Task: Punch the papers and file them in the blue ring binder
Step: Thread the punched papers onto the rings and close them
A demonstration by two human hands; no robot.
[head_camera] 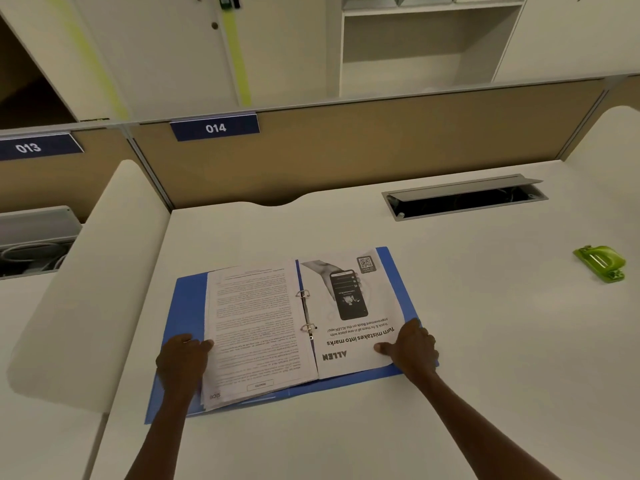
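Note:
The blue ring binder (pixel 188 299) lies open on the white desk in front of me. A stack of printed text pages (pixel 256 323) sits on its left half. A printed flyer sheet (pixel 349 313) with a phone picture lies on the right half. Both are threaded on the two metal rings (pixel 306 310), which look closed. My left hand (pixel 181 362) rests on the left edge of the page stack and the blue cover. My right hand (pixel 412 346) presses on the flyer's near right corner, thumb on the paper. A green hole punch (pixel 601 263) sits far right.
A beige partition labelled 014 (pixel 214 128) closes off the back of the desk. An open cable hatch (pixel 464 199) lies at the back right. A rounded white divider (pixel 93 271) borders the desk on the left.

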